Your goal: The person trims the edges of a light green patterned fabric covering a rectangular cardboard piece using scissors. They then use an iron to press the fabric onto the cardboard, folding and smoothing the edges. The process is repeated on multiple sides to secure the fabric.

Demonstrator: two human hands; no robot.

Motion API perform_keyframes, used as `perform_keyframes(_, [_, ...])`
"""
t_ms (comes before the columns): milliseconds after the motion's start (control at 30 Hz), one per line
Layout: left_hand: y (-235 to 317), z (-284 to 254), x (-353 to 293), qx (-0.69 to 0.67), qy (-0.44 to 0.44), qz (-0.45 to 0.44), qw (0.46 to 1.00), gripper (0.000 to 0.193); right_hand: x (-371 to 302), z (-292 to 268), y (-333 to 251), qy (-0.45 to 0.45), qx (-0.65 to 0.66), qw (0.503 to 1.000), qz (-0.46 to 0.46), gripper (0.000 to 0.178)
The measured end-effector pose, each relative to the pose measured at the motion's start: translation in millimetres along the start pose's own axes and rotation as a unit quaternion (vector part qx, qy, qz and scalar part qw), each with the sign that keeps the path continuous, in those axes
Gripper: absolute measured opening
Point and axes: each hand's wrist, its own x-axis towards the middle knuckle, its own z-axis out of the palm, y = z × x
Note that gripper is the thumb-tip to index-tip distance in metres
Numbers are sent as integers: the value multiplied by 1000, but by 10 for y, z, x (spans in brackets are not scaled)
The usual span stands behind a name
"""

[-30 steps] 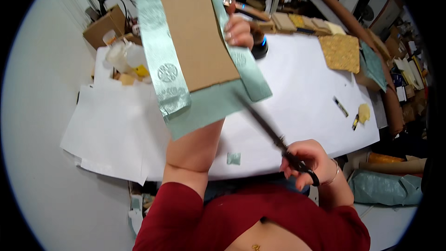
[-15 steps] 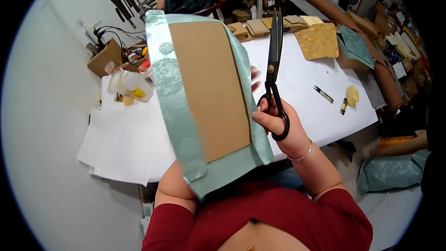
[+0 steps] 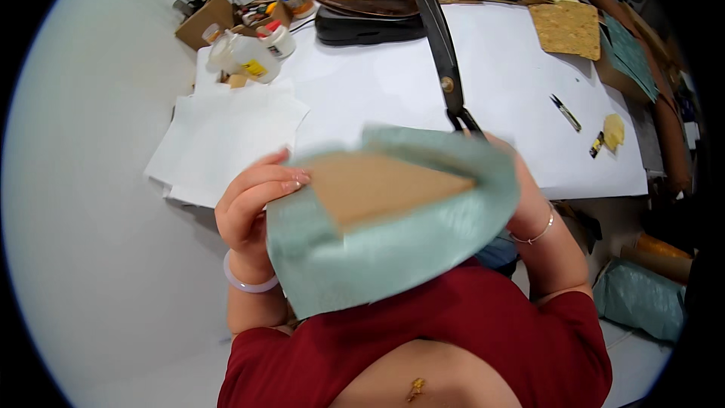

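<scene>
A tan cardboard panel [image 3: 377, 189] with pale green patterned satin fabric [image 3: 393, 249] around its edges is held up tilted before my chest, blurred by motion. My left hand [image 3: 257, 200] is closed on its left edge, fingertips on the board side. My right hand [image 3: 522, 189] is behind the fabric's right edge, its fingers hidden. Black-handled tailor's scissors [image 3: 447, 79] rise from that hand, blades pointing up and away, handle loops covered by the fabric.
Ahead lies a white-covered table [image 3: 362, 83] with an iron [image 3: 370, 0] on a black base. White paper sheets [image 3: 226, 132] and a plastic jug [image 3: 253, 57] are at left. At right are a cork sheet [image 3: 568, 29], thread snips [image 3: 565, 112] and a yellow lump [image 3: 613, 132].
The panel has turned and tipped from upright to lying crosswise, lower down. My left hand has come into sight on its left edge. The scissors stay in my right hand.
</scene>
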Motion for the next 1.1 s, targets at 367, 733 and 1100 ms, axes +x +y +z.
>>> perform_keyframes(367, [203,-235,-99,-127,20,26,991,7,27,-263,-605,-66,-485,797,-354,34])
perform_keyframes(733, [129,-368,-92,-143,56,-10,988,16,-79,-335,-723,-124,-565,704,-411,41])
perform_keyframes(1100, [-74,-351,-98,-229,-37,27,972,22,-164,-313,-863,-146,-599,669,-416,40])
